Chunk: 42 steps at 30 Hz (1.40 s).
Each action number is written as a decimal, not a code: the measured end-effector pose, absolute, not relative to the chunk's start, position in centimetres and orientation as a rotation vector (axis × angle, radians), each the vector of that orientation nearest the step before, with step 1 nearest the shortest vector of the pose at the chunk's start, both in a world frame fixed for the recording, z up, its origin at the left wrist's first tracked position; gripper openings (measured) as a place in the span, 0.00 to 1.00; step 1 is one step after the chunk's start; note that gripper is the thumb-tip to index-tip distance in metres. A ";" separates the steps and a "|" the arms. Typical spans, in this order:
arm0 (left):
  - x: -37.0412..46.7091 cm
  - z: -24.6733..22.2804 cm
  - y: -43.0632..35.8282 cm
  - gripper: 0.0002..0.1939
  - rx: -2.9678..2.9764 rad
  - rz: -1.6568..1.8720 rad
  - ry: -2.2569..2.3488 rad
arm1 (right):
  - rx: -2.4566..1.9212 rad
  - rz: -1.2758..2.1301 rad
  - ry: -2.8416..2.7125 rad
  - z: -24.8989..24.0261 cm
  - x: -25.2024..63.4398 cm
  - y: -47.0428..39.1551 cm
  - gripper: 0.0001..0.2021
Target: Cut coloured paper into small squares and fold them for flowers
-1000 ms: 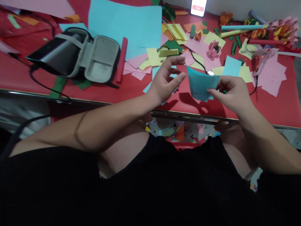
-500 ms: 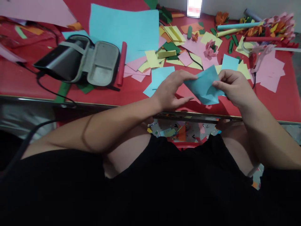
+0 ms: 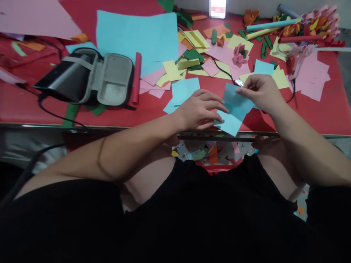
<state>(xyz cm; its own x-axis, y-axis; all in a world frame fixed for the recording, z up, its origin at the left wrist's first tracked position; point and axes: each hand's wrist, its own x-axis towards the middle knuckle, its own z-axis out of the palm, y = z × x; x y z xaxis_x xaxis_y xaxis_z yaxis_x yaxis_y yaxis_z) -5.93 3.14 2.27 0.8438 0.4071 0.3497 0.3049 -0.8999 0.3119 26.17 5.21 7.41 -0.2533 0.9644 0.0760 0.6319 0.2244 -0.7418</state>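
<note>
A creased blue paper (image 3: 235, 106) lies near the table's front edge, its upper part raised. My right hand (image 3: 260, 89) pinches its top edge between thumb and fingertips. My left hand (image 3: 204, 109) has its fingers spread, the fingertips resting at the paper's left side. Left of that hand are more blue sheets (image 3: 186, 89), partly under the wrist. Another blue square (image 3: 263, 67) is just behind my right hand. A pink paper flower (image 3: 240, 54) stands beyond the hands among yellow and pink papers.
On the left of the red table (image 3: 153, 117) are an open case (image 3: 115, 78) and a red paper roll (image 3: 137, 77). A large blue sheet (image 3: 137, 36) lies behind. A pink glue gun (image 3: 298, 62) with a cable, paper rolls and paper flowers (image 3: 326, 23) are at the right.
The blue paper has turned and come down closer to the table, opening out more. My left hand has lowered onto its left side. My right hand has moved slightly left and up. The view has shifted a little.
</note>
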 end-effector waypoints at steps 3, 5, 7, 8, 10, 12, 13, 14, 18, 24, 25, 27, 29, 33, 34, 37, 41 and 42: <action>-4.7 1.3 3.2 0.19 2.772 0.621 0.605 | -1.411 0.797 -2.052 7.1 24.9 6.3 0.24; -4.0 0.8 3.3 0.18 2.772 0.600 0.697 | -1.396 0.818 -2.060 6.9 24.2 7.0 0.25; -3.6 0.5 3.5 0.18 2.795 0.536 0.760 | -1.397 0.843 -2.029 6.8 23.9 7.5 0.25; -3.6 0.4 3.6 0.18 2.809 0.505 0.783 | -1.402 0.852 -2.008 6.7 23.9 7.7 0.24; -3.5 0.4 3.6 0.22 2.827 0.442 0.832 | -1.426 0.852 -1.976 6.6 24.1 7.9 0.24; -3.6 0.5 3.6 0.29 2.832 0.381 0.856 | -1.473 0.806 -1.962 6.7 24.5 7.9 0.24; -3.6 0.6 3.6 0.33 2.833 0.348 0.848 | -1.496 0.767 -1.961 6.9 24.8 7.9 0.24; -3.6 0.7 3.5 0.36 2.836 0.310 0.827 | -1.509 0.722 -1.959 7.1 25.2 7.9 0.22; -3.7 1.2 2.9 0.42 2.826 0.146 0.748 | -1.538 0.553 -1.990 8.4 27.6 7.5 0.11; -4.3 0.5 2.7 0.35 2.685 0.293 0.921 | -1.879 0.648 -2.239 7.8 33.4 6.9 0.19; -4.5 0.1 2.9 0.34 2.663 0.347 0.949 | -1.882 0.673 -2.244 7.3 34.0 7.0 0.20; -5.0 -0.6 3.3 0.34 2.630 0.434 0.995 | -1.861 0.662 -2.233 6.3 34.4 7.2 0.20; -5.6 -1.2 3.8 0.40 2.611 0.448 1.043 | -1.873 0.634 -2.229 6.1 34.0 7.5 0.17; -6.5 -1.1 4.5 0.55 2.588 0.278 1.081 | -1.894 0.612 -2.213 8.0 32.8 6.8 0.16; -6.7 -0.9 4.7 0.57 2.590 0.240 1.059 | -1.845 0.626 -2.193 8.8 32.5 6.4 0.17; -7.0 -0.3 5.1 0.61 2.604 0.170 0.987 | -1.668 0.776 -2.182 10.6 31.8 4.6 0.20; -7.1 -0.6 5.7 0.65 2.607 0.159 0.948 | -1.413 0.810 -2.412 11.1 29.6 2.8 0.15; -7.1 -0.8 5.8 0.66 2.605 0.177 0.942 | -1.355 0.767 -2.471 10.8 28.9 2.6 0.14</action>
<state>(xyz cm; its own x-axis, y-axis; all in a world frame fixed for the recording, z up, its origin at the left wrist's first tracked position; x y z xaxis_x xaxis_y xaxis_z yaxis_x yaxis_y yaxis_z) -7.11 5.77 -0.76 0.7696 0.6385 -0.0056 0.5928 -0.7112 0.3779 28.91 2.58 10.84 -0.5504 0.8331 -0.0553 0.7181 0.4385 -0.5404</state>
